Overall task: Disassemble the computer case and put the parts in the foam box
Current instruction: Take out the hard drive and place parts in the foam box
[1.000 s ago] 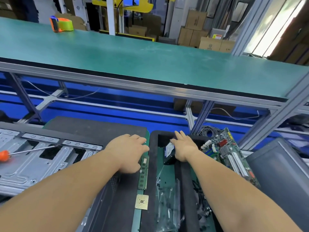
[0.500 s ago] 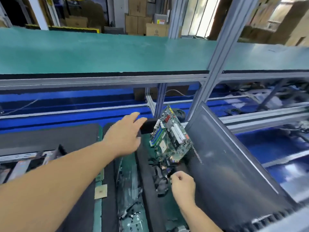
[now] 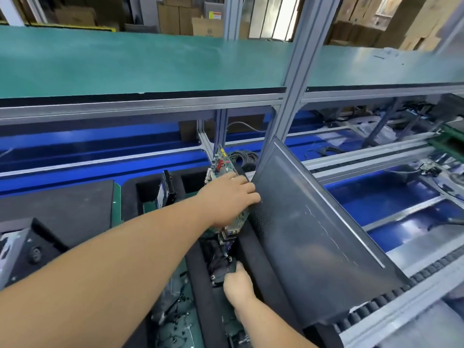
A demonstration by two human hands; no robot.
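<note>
The circuit board [image 3: 221, 163] is stood on edge in the right-hand slot of the black foam box [image 3: 253, 241], tilted, with its upper end rising above the foam and its lower end down among dark cables [image 3: 221, 262]. Just beside it, on the right, a dark grey side panel [image 3: 313, 227] of the case is leant at a slope. The left hand [image 3: 227, 197] is laid over the board's upper face, fingers curled across towards the panel, so the board is judged to be gripped; the exact points of contact are hidden by the hand itself. The right hand [image 3: 238, 285] is pushed down into the slot among the cables; whether its grip is closed on anything cannot be told.

The board is judged to be light, thin and stiff, yet fragile: it will flex a little, and its sockets, pins and small soldered parts can be bent or snapped. It is best taken by its bare edges or its thicker connector blocks, never by pressure on the populated face. The foam is soft and will yield, so the board can be eased down without force, provided the cables beneath are cleared first. The panel is smooth sheet metal and may slide if knocked.

A hard drive [image 3: 164, 190] is seen upright in another compartment further left.
</note>
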